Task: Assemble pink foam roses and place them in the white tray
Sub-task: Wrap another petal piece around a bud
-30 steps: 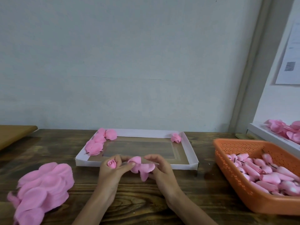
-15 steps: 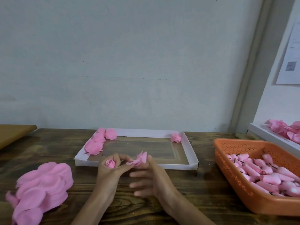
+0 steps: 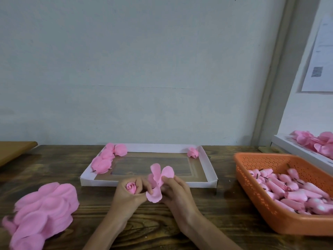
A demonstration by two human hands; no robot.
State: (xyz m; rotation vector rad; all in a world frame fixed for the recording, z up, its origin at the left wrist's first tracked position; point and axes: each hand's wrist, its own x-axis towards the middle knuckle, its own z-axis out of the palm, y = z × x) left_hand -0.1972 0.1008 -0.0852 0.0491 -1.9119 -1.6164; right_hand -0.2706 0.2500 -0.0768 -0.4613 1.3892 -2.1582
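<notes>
Head view, near to far. Dark wood worktop (image 3: 225, 224). Left hand (image 3: 126, 197): grip curled round a rolled pink bud (image 3: 131, 188), with the bud top showing between thumb and fingers. Right hand (image 3: 178, 192) is just beside it; its grip pinches a pink petal piece (image 3: 159, 177), lobes splayed up and down. The lower lobe lies against the left fingers.

Near left: loose heap of pink foam petals (image 3: 45, 208) on the worktop, running off the frame edge. Right: orange perforated basket (image 3: 255, 195), cut off by the frame and holding rolled buds (image 3: 292, 188) with dark stems.

Just behind the hands: shallow white tray (image 3: 100, 182). Hands and raised petal lobes block the middle of its near wall. Inside are finished roses (image 3: 106, 159), clustered along the left side up to the far-left corner, and a single rose (image 3: 192, 152) in the far-right corner.

Beyond the basket: second white tray (image 3: 288, 147) with pink petals, partly out of frame. Far left: edge of a brown board (image 3: 14, 150). Back: pale wall, with a paper sheet (image 3: 320, 60) on the right side, print too blurred to read.
</notes>
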